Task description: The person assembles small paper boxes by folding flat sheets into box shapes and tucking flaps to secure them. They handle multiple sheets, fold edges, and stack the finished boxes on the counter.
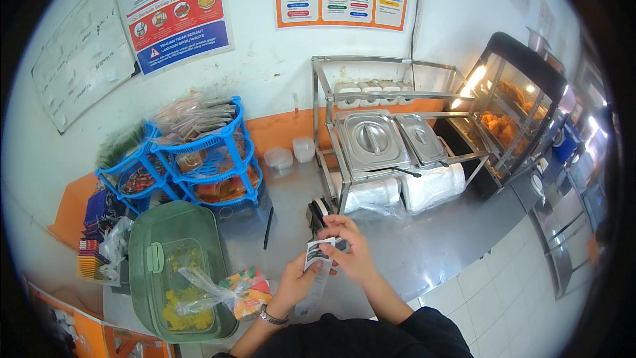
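The counter (424, 245) is shiny smooth metal. The rack (397, 93) and the two lids (374, 140) are shiny metal too. The baskets (205, 152) are blue plastic. The big green box (142, 245) is smooth plastic with a clear lid. The slip (318, 258) in the hands is thin paper.

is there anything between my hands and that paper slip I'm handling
Nothing visible. The left hand and the right hand both already touch the paper slip, pinching it above the steel counter. The small black device sits just behind the slip, not between it and either hand.
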Motion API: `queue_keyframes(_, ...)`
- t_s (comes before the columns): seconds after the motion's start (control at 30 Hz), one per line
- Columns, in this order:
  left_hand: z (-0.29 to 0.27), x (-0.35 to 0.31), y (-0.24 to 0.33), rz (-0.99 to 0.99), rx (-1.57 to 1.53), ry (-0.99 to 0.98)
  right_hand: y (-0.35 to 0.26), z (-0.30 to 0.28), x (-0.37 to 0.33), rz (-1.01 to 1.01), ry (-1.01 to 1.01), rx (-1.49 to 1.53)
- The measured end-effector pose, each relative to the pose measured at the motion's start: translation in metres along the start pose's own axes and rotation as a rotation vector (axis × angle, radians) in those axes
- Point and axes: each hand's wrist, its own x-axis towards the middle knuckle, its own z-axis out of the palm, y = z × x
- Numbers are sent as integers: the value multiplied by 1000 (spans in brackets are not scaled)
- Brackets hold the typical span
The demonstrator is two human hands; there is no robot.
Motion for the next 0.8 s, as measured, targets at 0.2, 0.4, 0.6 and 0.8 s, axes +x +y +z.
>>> queue_keyframes(0.2,-8,-7,-16,-250,-15,-145,-9,-33,30,-187,78,-119)
queue_keyframes(0.4,-25,-19,-26,-337,-28,-15,33,-59,50,22,321,164)
queue_keyframes(0.6,-49,-28,-17,-222,-404,238,132,-47,2,206,44,-867)
queue_keyframes(0.8,-53,-28,-17,-239,-527,229,187,-50,-12,490,113,-131)
